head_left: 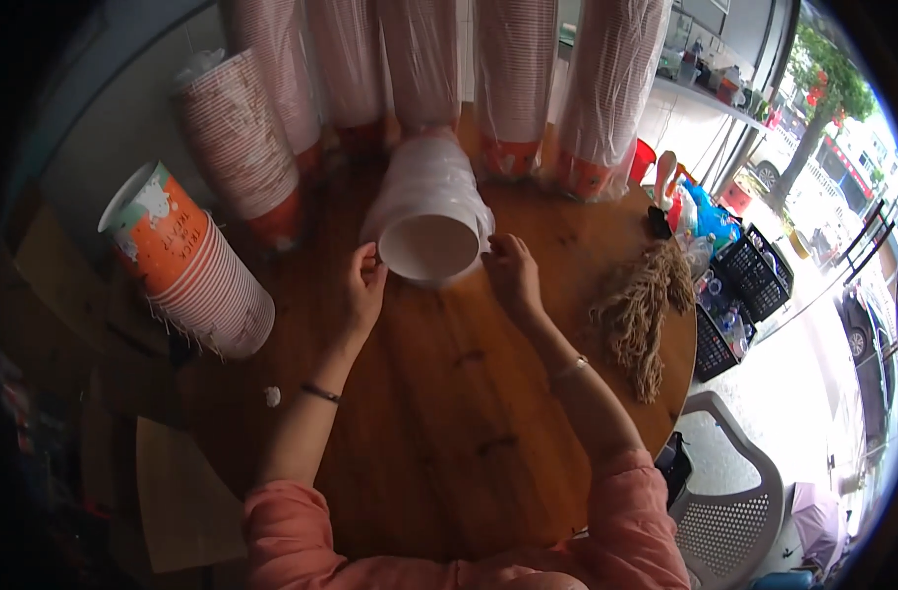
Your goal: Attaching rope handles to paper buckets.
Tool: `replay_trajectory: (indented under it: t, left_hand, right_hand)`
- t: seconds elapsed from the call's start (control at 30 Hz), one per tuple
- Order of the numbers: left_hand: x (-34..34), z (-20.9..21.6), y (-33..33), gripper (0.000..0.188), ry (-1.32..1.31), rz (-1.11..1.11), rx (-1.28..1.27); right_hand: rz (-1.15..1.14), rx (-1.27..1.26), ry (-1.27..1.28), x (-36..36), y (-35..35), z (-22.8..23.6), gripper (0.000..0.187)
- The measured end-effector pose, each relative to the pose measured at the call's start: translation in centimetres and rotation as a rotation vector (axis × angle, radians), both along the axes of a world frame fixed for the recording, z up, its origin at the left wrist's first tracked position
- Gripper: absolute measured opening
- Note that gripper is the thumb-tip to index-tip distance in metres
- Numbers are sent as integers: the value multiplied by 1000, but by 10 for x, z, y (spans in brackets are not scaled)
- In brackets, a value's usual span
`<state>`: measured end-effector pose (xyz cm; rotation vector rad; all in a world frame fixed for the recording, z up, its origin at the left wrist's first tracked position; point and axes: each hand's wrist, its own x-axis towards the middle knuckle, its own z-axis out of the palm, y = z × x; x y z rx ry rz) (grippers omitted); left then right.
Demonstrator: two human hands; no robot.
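A stack of paper buckets lies on its side on the wooden table (439, 393), and the white inside of the nearest bucket (429, 246) faces me. A clear plastic bag (424, 172) covers the stack behind that round mouth. To the left of the mouth, my left hand (366, 285) pinches the bag's edge with its fingers closed. My right hand (514, 275) does the same on the other side, fingertips together at the plastic. Further left leans a stack of orange-and-white printed paper buckets (208, 270), with bits of cord hanging from its side.
Several tall bagged bucket stacks (518, 79) stand along the far edge, and another stack (238, 138) tilts at the far left. A bundle of tan cords (646, 315) hangs over the right edge. Beyond are black crates (754, 272) and a plastic chair (734, 521).
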<state>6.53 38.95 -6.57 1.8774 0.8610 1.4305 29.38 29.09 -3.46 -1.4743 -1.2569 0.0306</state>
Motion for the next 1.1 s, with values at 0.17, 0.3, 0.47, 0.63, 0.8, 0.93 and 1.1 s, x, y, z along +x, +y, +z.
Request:
replay_trajectory:
  t: [0.17, 0.3, 0.47, 0.63, 0.8, 0.93, 1.1]
  left_hand:
    - [14, -10, 41, 23, 18, 219, 141]
    - [21, 8, 31, 18, 64, 233, 7]
    - [24, 18, 31, 21, 247, 335, -114]
    - [21, 25, 26, 24, 236, 344, -93]
    - [13, 28, 23, 25, 379, 349, -37]
    - [4, 22, 18, 24, 341, 220, 7]
    - [-51, -12, 1, 23, 68, -22, -99]
  right_hand:
    - [-57, 44, 24, -6, 52, -22, 18]
    - [-151, 55, 49, -5, 61, -27, 22]
    - [-259, 77, 27, -8, 75, -28, 21]
    - [-296, 48, 13, -13, 73, -27, 16]
    - [-308, -9, -8, -10, 56, -24, 11]
    - [-170, -30, -51, -8, 30, -19, 32]
    - [201, -94, 139, -8, -54, -3, 50]
